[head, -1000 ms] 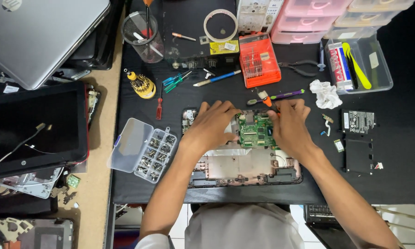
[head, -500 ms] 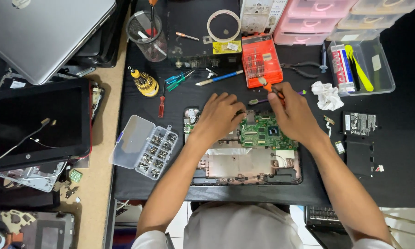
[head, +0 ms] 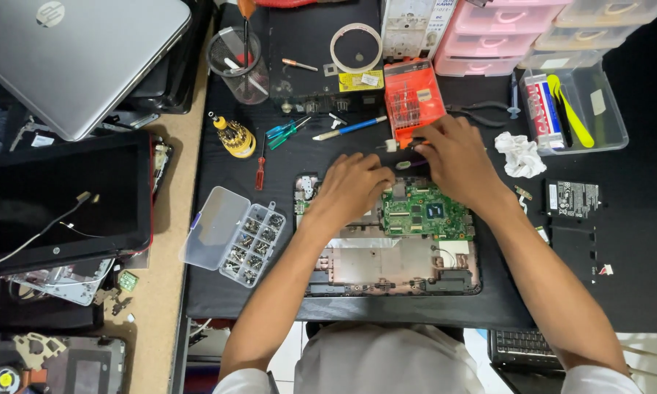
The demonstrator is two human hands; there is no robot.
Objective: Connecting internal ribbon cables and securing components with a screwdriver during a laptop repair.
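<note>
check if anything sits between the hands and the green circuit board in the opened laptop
Nothing visible does. The left hand rests at the green circuit board's left edge; the right hand is just above its top edge.

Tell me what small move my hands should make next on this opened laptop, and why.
Probably bring the right hand back down to the green circuit board. It sits at the board's top edge beside the orange bit case, seemingly gripping a small tool, while the left hand already rests on the laptop base, steadying it.
</note>
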